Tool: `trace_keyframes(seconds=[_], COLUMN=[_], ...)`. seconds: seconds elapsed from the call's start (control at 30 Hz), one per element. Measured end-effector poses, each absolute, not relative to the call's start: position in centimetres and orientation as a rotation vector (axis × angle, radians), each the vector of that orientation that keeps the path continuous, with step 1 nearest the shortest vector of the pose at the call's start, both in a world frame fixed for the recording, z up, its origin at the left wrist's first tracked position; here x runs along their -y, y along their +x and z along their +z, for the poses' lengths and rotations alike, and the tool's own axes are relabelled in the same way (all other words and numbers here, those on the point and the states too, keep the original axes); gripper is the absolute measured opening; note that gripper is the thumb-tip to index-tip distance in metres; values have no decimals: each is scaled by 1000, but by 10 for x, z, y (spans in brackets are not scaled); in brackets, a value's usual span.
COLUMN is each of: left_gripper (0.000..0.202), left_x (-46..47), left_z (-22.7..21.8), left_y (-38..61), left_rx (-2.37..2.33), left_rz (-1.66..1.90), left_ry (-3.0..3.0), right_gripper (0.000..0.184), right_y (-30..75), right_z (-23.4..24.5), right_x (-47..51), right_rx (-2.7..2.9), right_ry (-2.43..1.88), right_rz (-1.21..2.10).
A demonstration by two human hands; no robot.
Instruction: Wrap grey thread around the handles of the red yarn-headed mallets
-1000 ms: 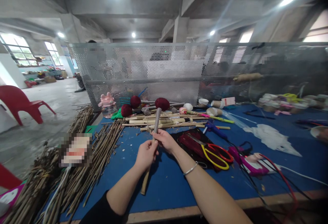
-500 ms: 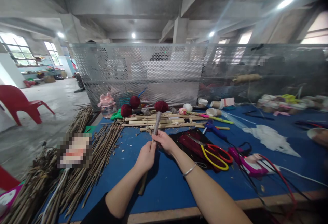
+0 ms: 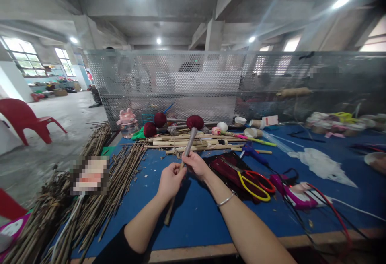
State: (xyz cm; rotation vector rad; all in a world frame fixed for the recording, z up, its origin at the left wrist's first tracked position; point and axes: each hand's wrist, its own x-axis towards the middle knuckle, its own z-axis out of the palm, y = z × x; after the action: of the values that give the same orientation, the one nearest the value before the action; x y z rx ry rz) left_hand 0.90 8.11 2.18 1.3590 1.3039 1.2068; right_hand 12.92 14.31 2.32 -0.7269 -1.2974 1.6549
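Observation:
Both of my hands are on a stick with a round dark red head (image 3: 195, 122) and a grey-wrapped upper stem (image 3: 189, 143). My left hand (image 3: 171, 180) is closed around the bare brown lower stem, whose end sticks out below it. Just above, my right hand (image 3: 196, 166) pinches the stem near the lower end of the grey wrapping. The stick leans to the right, its head away from me over the blue table (image 3: 193, 219). Beside my right forearm lie scissors (image 3: 255, 185) with one yellow and one red handle, on dark red and black cloth (image 3: 218, 163).
Brown twigs (image 3: 117, 183) are heaped at the left. Pale sticks (image 3: 181, 143) and other dark red balls (image 3: 150, 129) lie at the back, near a pink-topped bottle (image 3: 127, 124). To the right are a blue glue gun (image 3: 253, 152), corded magenta device (image 3: 297, 197) and white plastic bag (image 3: 322, 165).
The stick's head has swung a little to the right, so the stick leans more. My left hand has shifted slightly left, and more brown stem shows between my hands.

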Motion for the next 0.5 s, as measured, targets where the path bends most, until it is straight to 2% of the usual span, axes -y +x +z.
trace_keyframes(seconds=[0.13,0.37,0.5], left_gripper=[44,29,34], left_x=[-82,-83,-83], left_z=[23,16,19], left_y=[10,6,9], left_rx=[-1074,-1462,-1241], left_rz=[1025,1282,1215], left_ry=[1233,1472,1259], right_gripper=[35,36,37], right_y=[134,128,131], right_z=[25,21,27], right_x=[-142,-144,-141], right_rx=[1335,1407,1369], right_ry=[-702,-755,-739], right_rz=[1700,1544,1659])
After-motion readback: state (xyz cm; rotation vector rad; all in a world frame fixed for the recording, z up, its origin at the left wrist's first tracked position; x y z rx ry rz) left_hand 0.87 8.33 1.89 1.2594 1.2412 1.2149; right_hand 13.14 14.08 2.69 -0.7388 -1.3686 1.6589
